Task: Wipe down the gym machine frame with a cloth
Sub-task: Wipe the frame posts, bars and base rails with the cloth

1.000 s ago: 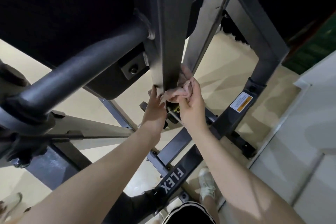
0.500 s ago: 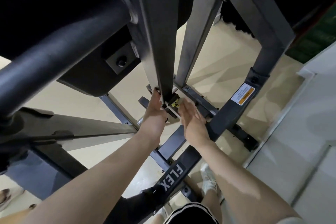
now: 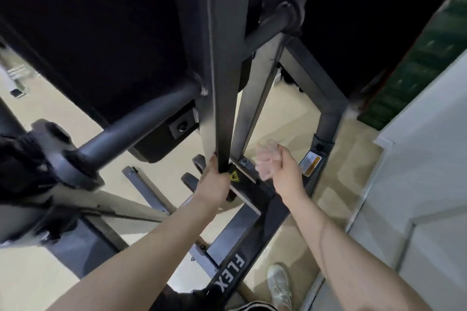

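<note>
At frame centre, the left hand [image 3: 213, 185] grips the dark upright post [image 3: 222, 98]; the right hand [image 3: 286, 171] clutches a blurred pale cloth [image 3: 266, 160] just beside it.

Left hand [image 3: 214, 185] on upright post [image 3: 222, 83]; cloth [image 3: 266, 159] right of it.

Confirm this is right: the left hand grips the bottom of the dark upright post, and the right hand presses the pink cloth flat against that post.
One part is wrong. The left hand does grip the bottom of the upright post, but the right hand holds the pink cloth bunched up in the air to the right of the post, clear of it. The head view shows the gap.
</note>
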`<state>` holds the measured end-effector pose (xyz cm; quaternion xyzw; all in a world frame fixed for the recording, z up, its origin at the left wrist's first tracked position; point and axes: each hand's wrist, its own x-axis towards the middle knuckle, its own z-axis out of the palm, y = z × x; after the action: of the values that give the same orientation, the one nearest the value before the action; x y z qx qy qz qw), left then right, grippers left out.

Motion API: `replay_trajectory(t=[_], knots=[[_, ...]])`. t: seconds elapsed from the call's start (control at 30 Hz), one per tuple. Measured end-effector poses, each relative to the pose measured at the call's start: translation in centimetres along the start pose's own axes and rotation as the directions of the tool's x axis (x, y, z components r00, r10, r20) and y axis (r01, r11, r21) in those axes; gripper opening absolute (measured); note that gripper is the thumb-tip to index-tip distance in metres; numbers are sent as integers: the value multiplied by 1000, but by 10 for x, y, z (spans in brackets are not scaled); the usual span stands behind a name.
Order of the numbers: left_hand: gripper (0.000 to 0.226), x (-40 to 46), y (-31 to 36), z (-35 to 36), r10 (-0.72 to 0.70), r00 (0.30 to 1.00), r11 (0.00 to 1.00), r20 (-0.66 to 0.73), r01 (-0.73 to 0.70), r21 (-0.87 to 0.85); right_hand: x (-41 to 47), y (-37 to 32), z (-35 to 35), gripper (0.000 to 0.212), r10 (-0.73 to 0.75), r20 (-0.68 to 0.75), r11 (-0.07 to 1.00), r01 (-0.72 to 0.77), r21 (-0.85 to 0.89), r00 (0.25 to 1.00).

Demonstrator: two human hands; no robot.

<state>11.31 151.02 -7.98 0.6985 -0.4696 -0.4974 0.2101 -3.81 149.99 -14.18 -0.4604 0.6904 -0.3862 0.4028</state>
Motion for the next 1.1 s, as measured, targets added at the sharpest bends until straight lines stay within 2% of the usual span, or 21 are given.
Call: replay_trajectory(t=[0.07,0.17,0.2,0.27,0.3,0.33,0.37,0.4,0.47,0.53,0.57,0.63,0.67,0.7,0.73,0.77,0.8,0.87,0.9,1.03,1.1], knots=[[42,-20,6,-10,149,987,989,-61,-149,13,-11,-52,-10,27,-99,-107,971,120,206,989],[34,-40,23,-29,468,868,881,-169,-474,4,-35,-121,-17,43,-387,-181,899,413,144,904],[36,-50,31,-37,581,789,807,-202,-591,11,-43,-140,-15,46,-466,-182,871,485,78,866],[40,-72,53,-55,802,529,565,-279,-823,64,-58,-171,-7,39,-627,-148,779,611,-142,765],[41,-80,62,-64,863,395,438,-314,-895,78,-62,-178,-3,27,-697,-122,717,683,-140,707],[43,-83,72,-71,887,309,354,-342,-932,76,-67,-185,0,30,-694,-170,715,697,-55,699],[46,-86,82,-77,893,280,320,-353,-946,59,-73,-196,-1,43,-663,-218,730,683,23,716],[49,-90,92,-82,892,290,319,-346,-948,27,-76,-205,-1,47,-664,-226,715,693,87,713],[47,-96,111,-89,899,316,326,-302,-945,-20,-81,-233,-5,45,-732,-281,639,768,34,621],[47,-100,126,-95,914,294,290,-279,-955,-60,-81,-275,-16,53,-752,-354,576,816,57,556],[51,-100,133,-97,922,275,267,-272,-961,-65,-70,-285,-19,56,-738,-357,562,814,144,573],[58,-99,140,-99,934,256,249,-249,-967,-60,-61,-290,-21,55,-730,-341,593,797,115,592],[59,-98,141,-98,928,288,277,-236,-958,-79,-57,-281,-19,59,-761,-346,604,794,-67,549],[60,-98,141,-98,912,345,328,-220,-938,-111,-54,-266,-15,67,-760,-342,632,752,-190,553],[61,-98,141,-97,892,403,381,-205,-914,-139,-55,-251,-11,75,-803,-272,594,750,-292,531],[62,-97,140,-96,875,443,417,-197,-895,-159,-64,-245,-7,73,-808,-206,589,767,-255,552],[62,-98,139,-96,871,448,424,-200,-892,-156,-68,-245,-6,66,-829,-206,560,773,-300,521],[59,-99,144,-99,890,393,379,-232,-919,-106,-62,-282,-23,57,-814,-276,569,797,-204,510],[57,-101,149,-101,896,367,356,-250,-930,-90,-61,-304,-35,61,-823,-303,539,829,-149,481],[58,-103,161,-102,921,298,304,-252,-953,-17,-63,-364,-63,66,-872,-363,416,889,-192,330],[63,-102,160,-96,925,296,306,-237,-952,5,-62,-364,-66,68,-877,-376,392,898,-200,299]])
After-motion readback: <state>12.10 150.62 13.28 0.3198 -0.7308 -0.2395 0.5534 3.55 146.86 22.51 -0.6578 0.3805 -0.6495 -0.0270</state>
